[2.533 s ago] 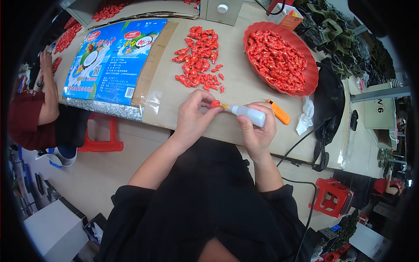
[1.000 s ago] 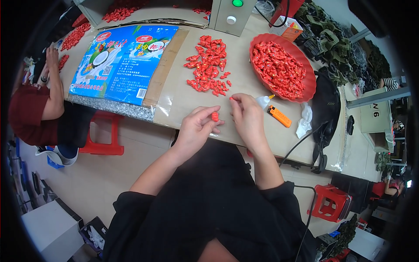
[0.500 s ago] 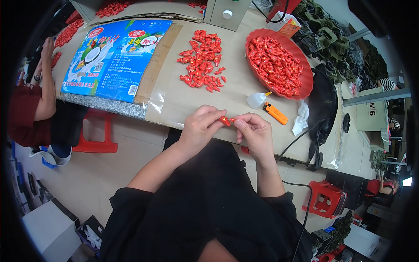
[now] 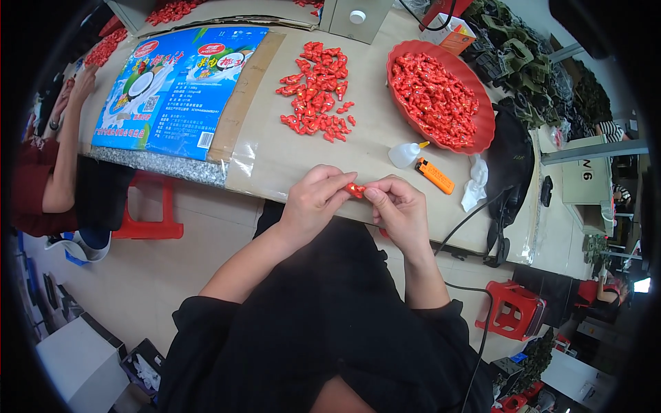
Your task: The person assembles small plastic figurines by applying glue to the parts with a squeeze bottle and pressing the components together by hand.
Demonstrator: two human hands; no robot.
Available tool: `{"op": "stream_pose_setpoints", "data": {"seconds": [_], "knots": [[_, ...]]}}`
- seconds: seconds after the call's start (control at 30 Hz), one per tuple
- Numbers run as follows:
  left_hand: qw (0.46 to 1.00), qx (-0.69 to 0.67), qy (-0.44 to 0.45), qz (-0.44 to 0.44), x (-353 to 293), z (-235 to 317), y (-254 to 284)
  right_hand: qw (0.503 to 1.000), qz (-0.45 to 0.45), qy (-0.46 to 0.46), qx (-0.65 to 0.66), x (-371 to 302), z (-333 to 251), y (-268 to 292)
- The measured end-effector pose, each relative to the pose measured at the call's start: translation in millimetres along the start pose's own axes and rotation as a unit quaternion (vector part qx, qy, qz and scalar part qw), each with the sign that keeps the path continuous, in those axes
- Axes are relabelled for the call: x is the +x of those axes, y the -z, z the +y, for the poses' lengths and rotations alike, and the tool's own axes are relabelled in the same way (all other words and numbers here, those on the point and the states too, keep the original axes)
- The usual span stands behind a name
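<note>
Above the table's near edge, my left hand pinches a small glossy red piece with yellow spots between thumb and fingertips. My right hand is closed at the piece's right end, thumb and forefinger pressed against it. A tiny red part between the right fingertips is mostly hidden now. Beyond my hands lies a loose patch of similar red pieces. To the right stands a red scalloped bowl heaped with more of them. A white squeeze bottle with a yellow tip lies nearest my right hand.
Beside the bottle lies an orange, black-ended lighter-like object, then a crumpled white tissue and a black bag. A blue printed cardboard sheet covers the left side. At far left another person's arm reaches over the table.
My right fingertips have moved slightly left, bringing the tiny red part against the piece in my left hand. The other person's hands have lifted and shifted right.
</note>
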State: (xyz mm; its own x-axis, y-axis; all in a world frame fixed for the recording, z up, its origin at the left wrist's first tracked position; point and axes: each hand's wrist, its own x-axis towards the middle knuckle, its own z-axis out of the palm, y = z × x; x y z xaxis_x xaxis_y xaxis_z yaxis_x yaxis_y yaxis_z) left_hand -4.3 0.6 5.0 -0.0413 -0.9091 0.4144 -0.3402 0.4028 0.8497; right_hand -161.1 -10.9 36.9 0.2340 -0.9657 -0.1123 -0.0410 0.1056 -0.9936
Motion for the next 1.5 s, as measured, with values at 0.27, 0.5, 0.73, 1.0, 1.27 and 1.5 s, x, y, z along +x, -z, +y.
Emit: {"op": "stream_pose_setpoints", "data": {"seconds": [0.27, 0.5, 0.73, 1.0, 1.27, 1.5], "knots": [[1.000, 0.003, -0.004, -0.006, -0.8, -0.6, -0.2, 1.000, -0.001, -0.019, -0.018, -0.1, -2.3, -0.5], [0.999, 0.034, -0.020, -0.010, -1.1, -0.3, -1.0, 0.998, 0.000, -0.032, -0.061, -1.1, -7.4, -1.5], [0.996, 0.071, -0.050, -0.012, -1.8, -2.1, -2.1, 0.997, -0.004, -0.080, 0.000, 3.9, -3.3, 2.1], [0.984, 0.131, -0.117, -0.007, -0.8, -7.9, -5.3, 0.994, -0.020, -0.073, 0.079, 6.7, 6.0, 4.1], [0.980, 0.152, -0.125, -0.007, 0.2, -9.1, -8.4, 0.995, -0.020, -0.071, 0.061, 7.5, 7.8, 3.1], [0.981, 0.149, -0.127, -0.004, 1.8, -7.0, -9.5, 0.996, -0.017, -0.066, 0.059, 8.7, 8.7, 2.3]]}}
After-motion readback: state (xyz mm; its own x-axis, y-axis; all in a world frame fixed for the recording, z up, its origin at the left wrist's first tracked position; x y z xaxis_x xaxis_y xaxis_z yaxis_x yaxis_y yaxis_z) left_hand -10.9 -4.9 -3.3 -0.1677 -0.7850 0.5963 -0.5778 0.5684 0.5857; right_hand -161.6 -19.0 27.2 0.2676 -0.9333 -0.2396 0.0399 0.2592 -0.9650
